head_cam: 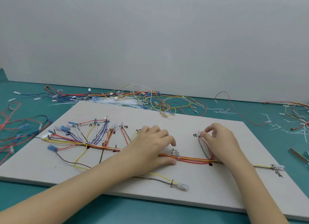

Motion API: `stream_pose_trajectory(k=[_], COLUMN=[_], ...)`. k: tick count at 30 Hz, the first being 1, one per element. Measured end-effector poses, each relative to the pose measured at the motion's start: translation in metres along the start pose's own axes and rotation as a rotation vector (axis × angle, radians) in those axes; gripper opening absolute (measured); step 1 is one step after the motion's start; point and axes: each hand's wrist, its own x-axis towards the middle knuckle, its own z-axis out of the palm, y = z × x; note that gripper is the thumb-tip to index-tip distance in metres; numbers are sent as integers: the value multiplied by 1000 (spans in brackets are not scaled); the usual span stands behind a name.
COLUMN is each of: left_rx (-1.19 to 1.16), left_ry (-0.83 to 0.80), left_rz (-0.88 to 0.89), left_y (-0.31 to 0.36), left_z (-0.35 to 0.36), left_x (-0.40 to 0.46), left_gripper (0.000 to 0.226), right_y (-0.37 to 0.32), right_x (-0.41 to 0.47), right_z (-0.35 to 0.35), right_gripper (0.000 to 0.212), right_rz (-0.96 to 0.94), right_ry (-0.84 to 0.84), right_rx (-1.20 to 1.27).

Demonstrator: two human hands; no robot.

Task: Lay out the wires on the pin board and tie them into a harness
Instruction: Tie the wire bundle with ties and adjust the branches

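Observation:
A pale grey pin board (217, 187) lies on the teal table. A bundle of red, yellow and dark wires (192, 158) runs left to right across it, fanning out at the left into several coloured branches (87, 133) with blue and white connectors. My left hand (153, 145) rests flat on the bundle at the board's middle, fingers spread over the wires. My right hand (217, 137) pinches the clear terminal end of a red and black wire branch (204, 147) that loops up from the bundle. A white cable tie (177, 154) wraps the bundle between my hands.
A tangled heap of loose wires and white cable ties (133, 98) lies behind the board by the grey wall. More wires (20, 130) lie left of the board. Cut tie ends (297, 128) and a metal tool (301, 157) sit at the right.

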Motion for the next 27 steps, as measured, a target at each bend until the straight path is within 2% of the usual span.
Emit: stream_pose_trajectory(k=[3, 5, 9, 15, 23, 25, 27], left_rx=[-323, -406, -443, -450, -479, -498, -501], left_ry=[-11, 15, 66, 52, 90, 80, 113], left_rz=[-58, -75, -118, -150, -212, -227, -244], left_y=[6, 7, 10, 11, 12, 9, 7], left_z=[7, 11, 17, 15, 18, 19, 19], left_x=[8, 9, 9, 14, 26, 27, 24], left_gripper=[24, 18, 12, 10, 11, 11, 14], right_y=[-1, -2, -4, -6, -3, -6, -12], right_x=[9, 12, 9, 11, 28, 29, 25], right_z=[7, 10, 17, 17, 21, 17, 6], right_gripper=[18, 21, 19, 17, 17, 20, 24], right_rz=[45, 34, -48, -146, -118, -109, -126], right_ry=[-50, -82, -85, -124, -113, -59, 110], right_rx=[-66, -118, -208, -349, -256, -259, -68])
